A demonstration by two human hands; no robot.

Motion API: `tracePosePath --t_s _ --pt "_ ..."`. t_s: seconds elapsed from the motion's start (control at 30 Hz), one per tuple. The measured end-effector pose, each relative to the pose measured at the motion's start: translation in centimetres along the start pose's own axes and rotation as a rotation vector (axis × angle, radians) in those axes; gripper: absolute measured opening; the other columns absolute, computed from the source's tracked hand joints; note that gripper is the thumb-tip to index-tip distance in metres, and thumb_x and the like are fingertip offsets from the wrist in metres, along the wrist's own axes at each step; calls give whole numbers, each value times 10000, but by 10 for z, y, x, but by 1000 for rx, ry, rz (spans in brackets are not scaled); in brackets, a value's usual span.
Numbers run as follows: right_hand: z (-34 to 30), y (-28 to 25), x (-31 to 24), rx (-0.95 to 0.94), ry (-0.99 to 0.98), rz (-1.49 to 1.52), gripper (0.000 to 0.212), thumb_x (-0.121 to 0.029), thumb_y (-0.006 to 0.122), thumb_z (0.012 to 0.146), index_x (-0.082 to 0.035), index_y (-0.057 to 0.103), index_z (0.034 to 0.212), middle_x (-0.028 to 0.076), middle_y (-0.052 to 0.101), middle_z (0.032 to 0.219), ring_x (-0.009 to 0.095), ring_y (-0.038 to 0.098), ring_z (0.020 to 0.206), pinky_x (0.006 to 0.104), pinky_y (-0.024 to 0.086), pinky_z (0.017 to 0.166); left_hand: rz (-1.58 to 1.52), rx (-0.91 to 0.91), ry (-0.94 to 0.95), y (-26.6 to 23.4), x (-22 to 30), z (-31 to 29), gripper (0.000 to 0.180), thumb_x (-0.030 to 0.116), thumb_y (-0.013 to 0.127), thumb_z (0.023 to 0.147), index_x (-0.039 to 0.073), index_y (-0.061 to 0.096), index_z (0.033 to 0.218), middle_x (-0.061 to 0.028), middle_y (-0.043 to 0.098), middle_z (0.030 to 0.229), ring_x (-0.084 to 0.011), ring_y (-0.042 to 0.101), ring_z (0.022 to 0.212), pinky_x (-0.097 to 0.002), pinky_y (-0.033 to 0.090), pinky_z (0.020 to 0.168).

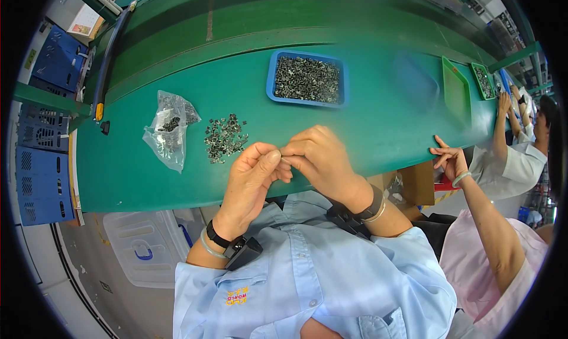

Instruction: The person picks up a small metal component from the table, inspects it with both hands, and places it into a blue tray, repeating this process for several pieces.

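Note:
My left hand (254,176) and my right hand (319,161) meet fingertip to fingertip above the near edge of the green table (148,191). Both are pinched closed; whatever small piece lies between the fingertips is too hidden to make out. Just beyond my left hand lies a loose pile of small dark metallic parts (225,138). To its left is a clear plastic bag (168,132) with more such parts inside. Farther off, a blue tray (345,84) is filled with the same kind of small parts.
A green tray (455,90) and a smaller green tray of parts (484,81) are on the right. A co-worker's hand (451,161) rests at the table edge. Blue crates (44,185) stand at the left; a lidded clear plastic box (145,247) sits below the table.

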State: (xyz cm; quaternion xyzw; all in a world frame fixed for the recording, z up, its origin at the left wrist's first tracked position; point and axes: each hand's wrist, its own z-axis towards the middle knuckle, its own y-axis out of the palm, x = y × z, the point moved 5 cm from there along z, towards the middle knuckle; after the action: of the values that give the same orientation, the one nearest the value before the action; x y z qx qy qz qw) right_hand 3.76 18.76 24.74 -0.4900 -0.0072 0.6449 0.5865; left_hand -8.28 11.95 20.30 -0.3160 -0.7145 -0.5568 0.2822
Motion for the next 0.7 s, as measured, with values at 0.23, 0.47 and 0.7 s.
tracePosePath --t_s 0.23,0.47,0.7 --pt "-5 4 7 51 24 135 128 -46 687 766 -72 636 881 50 613 864 225 590 808 333 482 686 -148 -22 -43 2 -7 4 128 191 564 945 66 550 969 -59 627 834 -146 599 753 -294 485 688" --pt "-8 6 8 47 74 205 147 -27 691 763 -64 635 894 57 617 871 224 598 809 324 496 668 -245 -94 -38 -2 -16 7 113 186 565 944 75 551 960 -54 619 818 -150 586 735 -293 479 684" --pt "-7 4 10 80 66 163 153 -22 693 766 -67 639 902 59 620 875 224 599 820 318 497 676 12 -9 -17 -2 -4 6 121 182 546 955 61 549 955 -56 612 798 -150 576 720 -291 479 681"
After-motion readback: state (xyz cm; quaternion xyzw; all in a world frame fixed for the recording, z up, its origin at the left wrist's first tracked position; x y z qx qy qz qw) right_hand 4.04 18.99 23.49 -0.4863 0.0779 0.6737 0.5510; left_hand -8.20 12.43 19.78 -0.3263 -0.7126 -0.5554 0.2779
